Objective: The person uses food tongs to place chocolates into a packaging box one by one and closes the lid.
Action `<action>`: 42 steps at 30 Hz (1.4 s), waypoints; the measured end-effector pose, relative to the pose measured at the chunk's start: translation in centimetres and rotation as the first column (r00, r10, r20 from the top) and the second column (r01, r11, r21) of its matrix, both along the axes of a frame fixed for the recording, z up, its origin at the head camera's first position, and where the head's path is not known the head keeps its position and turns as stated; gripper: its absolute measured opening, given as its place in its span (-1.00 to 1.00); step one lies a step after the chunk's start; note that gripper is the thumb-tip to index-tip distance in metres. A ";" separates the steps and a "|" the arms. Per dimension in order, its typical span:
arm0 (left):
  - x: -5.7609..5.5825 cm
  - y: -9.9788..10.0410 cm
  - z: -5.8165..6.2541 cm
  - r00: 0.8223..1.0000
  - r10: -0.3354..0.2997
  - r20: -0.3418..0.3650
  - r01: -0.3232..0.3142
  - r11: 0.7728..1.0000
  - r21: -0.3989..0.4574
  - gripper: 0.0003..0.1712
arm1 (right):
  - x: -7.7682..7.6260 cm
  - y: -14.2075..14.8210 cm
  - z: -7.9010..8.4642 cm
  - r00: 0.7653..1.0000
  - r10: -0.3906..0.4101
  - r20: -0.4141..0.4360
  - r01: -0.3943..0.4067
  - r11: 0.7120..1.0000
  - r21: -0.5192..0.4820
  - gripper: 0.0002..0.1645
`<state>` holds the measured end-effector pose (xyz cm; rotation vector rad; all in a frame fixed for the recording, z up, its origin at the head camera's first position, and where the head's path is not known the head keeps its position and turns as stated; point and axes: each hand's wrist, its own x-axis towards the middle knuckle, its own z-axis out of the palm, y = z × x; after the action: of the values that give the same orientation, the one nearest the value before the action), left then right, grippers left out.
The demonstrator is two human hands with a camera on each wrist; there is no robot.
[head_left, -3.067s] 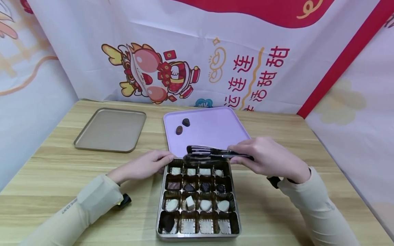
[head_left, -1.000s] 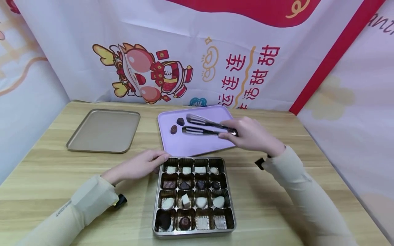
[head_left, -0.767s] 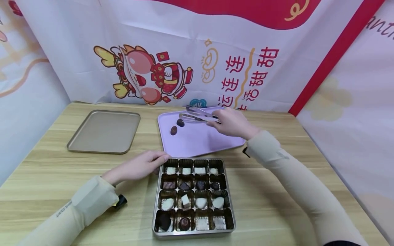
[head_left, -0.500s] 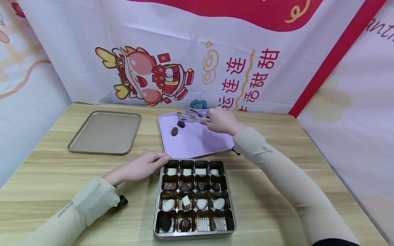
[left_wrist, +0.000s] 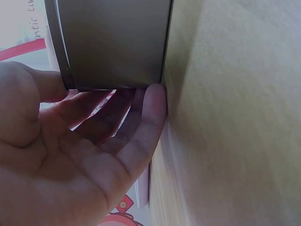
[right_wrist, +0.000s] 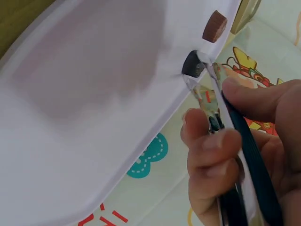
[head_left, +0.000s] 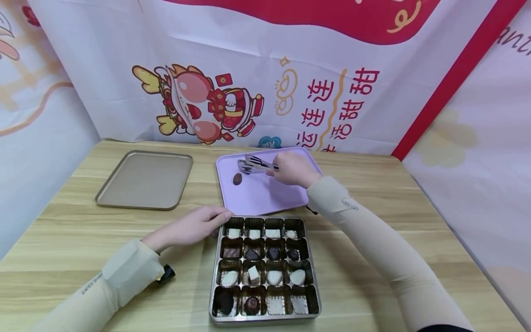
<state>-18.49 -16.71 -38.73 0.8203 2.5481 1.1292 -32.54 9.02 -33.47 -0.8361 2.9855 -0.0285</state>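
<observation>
My right hand [head_left: 295, 168] grips metal tongs with dark handles [right_wrist: 249, 153] over the purple tray [head_left: 265, 198]. The tong tips stand on either side of a dark chocolate [right_wrist: 192, 65], which the tongs mostly cover in the head view. Beside it lies a brown oval chocolate [head_left: 237, 179]. My left hand [head_left: 195, 227] holds the far left corner of a metal chocolate box [head_left: 265, 319], thumb at the rim and fingers curved against the side. White and dark chocolates sit in its compartments. In the near row, the two left compartments hold dark chocolates; the two right ones show ribbed lining.
A gold-brown square tray [head_left: 145, 180] lies at the back left of the wooden table [head_left: 373, 258]. Behind the table hangs a printed white and red cloth [head_left: 232, 41]. The purple tray's near edge lies close to the box's far edge.
My right hand has moved from above the box to the purple tray, lowering the tongs around the dark chocolate. A round dark chocolate has appeared in the near row's second compartment. My left hand stays put.
</observation>
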 end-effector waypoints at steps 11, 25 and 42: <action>0.0 0.0 -0.1 1.000 0.000 -0.002 0.000 1.000 0.006 -0.65 | 0.8 1.2 -0.1 0.999 0.007 -0.047 -0.009 0.999 -0.048 -0.57; 0.1 -0.1 0.0 1.000 0.006 -0.004 -0.006 1.000 0.012 -0.66 | 2.5 3.4 0.9 1.000 -0.009 0.000 0.009 0.997 -0.083 -0.66; 0.2 0.0 0.1 1.000 0.003 0.006 -0.003 1.000 0.010 -0.64 | 6.4 7.9 2.4 0.994 0.069 -0.088 -0.084 0.980 -0.182 -0.67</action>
<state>-18.30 -16.76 -38.63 0.8144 2.5424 1.1445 -26.18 16.89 -31.08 -0.9930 3.0587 -0.2821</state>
